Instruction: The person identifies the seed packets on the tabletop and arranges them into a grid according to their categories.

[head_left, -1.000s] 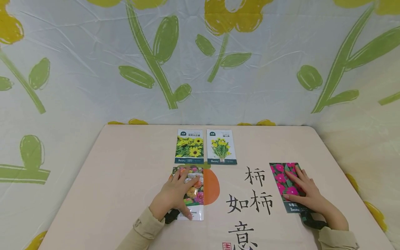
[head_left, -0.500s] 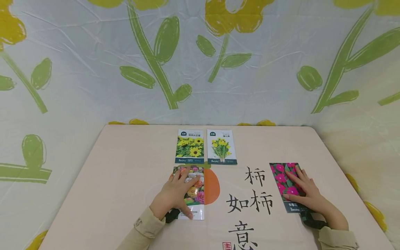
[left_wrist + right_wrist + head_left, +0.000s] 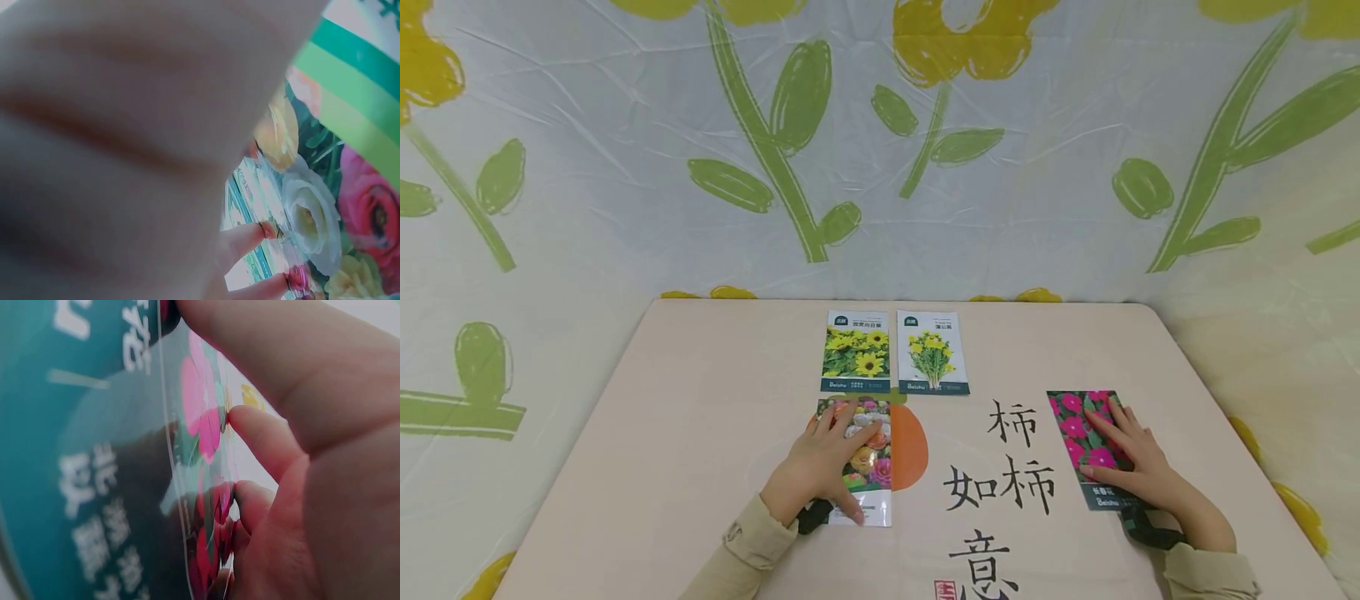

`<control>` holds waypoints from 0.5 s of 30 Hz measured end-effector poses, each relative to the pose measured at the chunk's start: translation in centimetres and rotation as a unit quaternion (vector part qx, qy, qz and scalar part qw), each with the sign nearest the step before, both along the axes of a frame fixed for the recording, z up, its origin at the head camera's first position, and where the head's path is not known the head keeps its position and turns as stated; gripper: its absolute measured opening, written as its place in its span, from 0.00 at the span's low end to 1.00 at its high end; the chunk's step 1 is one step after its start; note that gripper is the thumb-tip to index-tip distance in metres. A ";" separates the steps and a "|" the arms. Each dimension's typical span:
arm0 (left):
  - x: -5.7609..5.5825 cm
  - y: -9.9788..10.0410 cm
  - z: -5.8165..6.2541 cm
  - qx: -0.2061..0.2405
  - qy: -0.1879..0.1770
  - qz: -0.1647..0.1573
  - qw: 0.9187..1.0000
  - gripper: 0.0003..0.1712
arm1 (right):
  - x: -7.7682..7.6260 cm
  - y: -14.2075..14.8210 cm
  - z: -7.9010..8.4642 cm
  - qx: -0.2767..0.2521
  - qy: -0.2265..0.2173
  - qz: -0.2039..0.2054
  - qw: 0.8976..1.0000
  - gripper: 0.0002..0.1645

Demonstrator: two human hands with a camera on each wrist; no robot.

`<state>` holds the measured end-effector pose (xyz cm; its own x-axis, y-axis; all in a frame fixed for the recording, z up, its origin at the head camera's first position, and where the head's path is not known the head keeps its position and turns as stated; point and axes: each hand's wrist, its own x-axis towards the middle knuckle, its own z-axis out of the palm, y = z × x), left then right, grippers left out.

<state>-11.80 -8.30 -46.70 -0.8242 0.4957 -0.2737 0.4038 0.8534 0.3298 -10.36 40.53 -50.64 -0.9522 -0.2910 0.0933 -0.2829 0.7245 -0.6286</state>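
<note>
My left hand point(image 3: 818, 468) rests with spread fingers on a seed packet point(image 3: 880, 473) printed with mixed-colour flowers. In the left wrist view, its fingertips point(image 3: 275, 284) touch the glossy flower picture point(image 3: 312, 212), while the near part of the hand blocks much of that view. Over to the right, my right hand point(image 3: 1138, 468) lies spread on a seed packet point(image 3: 1072, 428) with pink flowers and a dark green lower band. The right wrist view has the thumb and fingertips point(image 3: 240, 415) against this packet's face point(image 3: 94, 419). Both packets lie flat, partly covered by the hands.
Two more seed packets lie side by side beyond the left hand: a sunflower one point(image 3: 855, 352) and one with a yellow-flowered plant point(image 3: 932, 353). The pale pink tabletop point(image 3: 700, 417) bears black characters and an orange print point(image 3: 910, 450). A flower-patterned cloth point(image 3: 1037, 167) hangs behind.
The packet under my left hand has shifted very slightly right and away from me, the hand moving with it. My right hand and its packet stay where they were.
</note>
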 end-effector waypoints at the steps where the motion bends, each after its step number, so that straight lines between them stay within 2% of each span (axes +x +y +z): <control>1: 0.0 0.0 0.0 0.000 0.001 0.000 1.000 0.70 | 0.0 0.0 0.0 0.000 0.000 0.000 1.000 0.54; 8: 0.0 -0.1 0.0 0.001 0.000 0.004 1.000 0.70 | 0.0 -0.1 -0.2 0.000 0.002 0.000 1.000 0.53; 15: -0.1 -0.1 -0.6 0.001 0.002 0.006 1.000 0.71 | 0.1 -0.2 0.1 0.002 -0.005 -0.001 1.000 0.53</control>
